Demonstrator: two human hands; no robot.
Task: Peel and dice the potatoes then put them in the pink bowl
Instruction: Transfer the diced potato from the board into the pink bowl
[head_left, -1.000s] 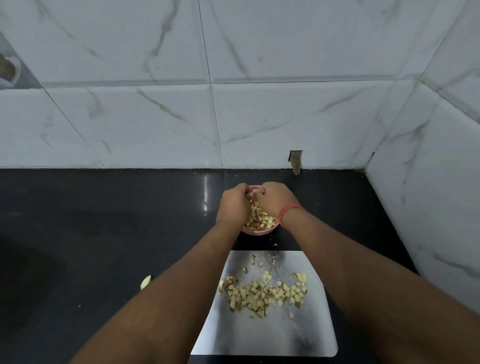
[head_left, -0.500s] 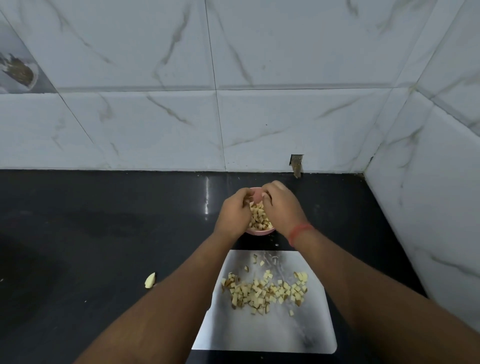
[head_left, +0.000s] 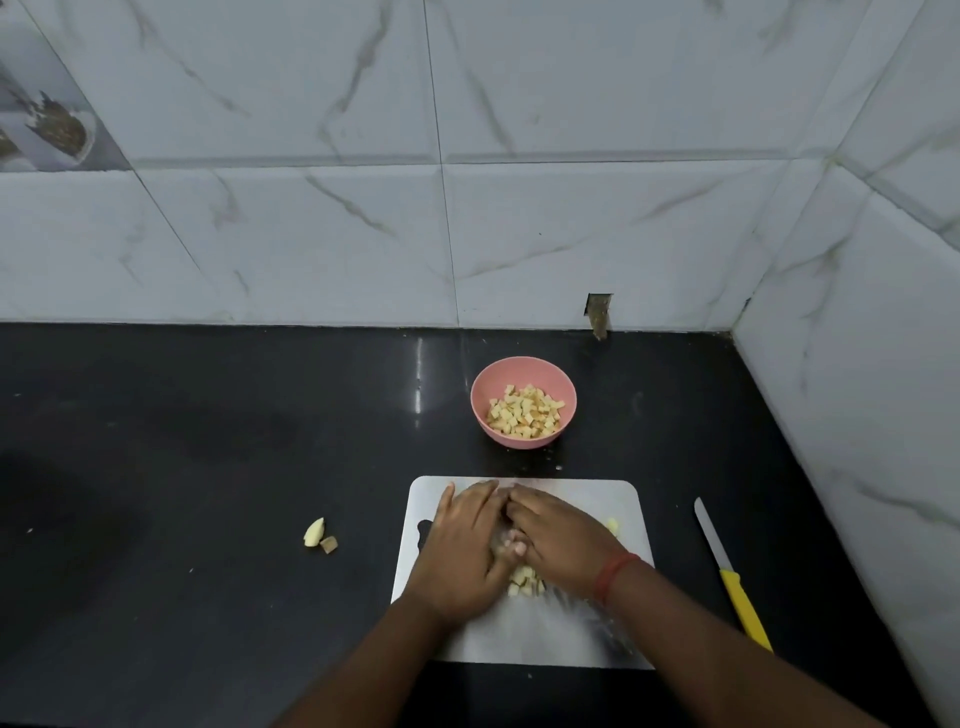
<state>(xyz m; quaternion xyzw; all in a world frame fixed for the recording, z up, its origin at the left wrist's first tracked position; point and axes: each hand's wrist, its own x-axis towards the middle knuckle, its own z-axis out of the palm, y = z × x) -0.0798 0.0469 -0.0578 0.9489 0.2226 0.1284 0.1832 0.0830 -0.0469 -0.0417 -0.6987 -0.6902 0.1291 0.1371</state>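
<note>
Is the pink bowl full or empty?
Partly full: potato cubes cover the bottom of the pink bowl, well below its rim.

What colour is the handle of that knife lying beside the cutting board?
Bright yellow; the knife lies right of the cutting board, seen in the head view.
</note>
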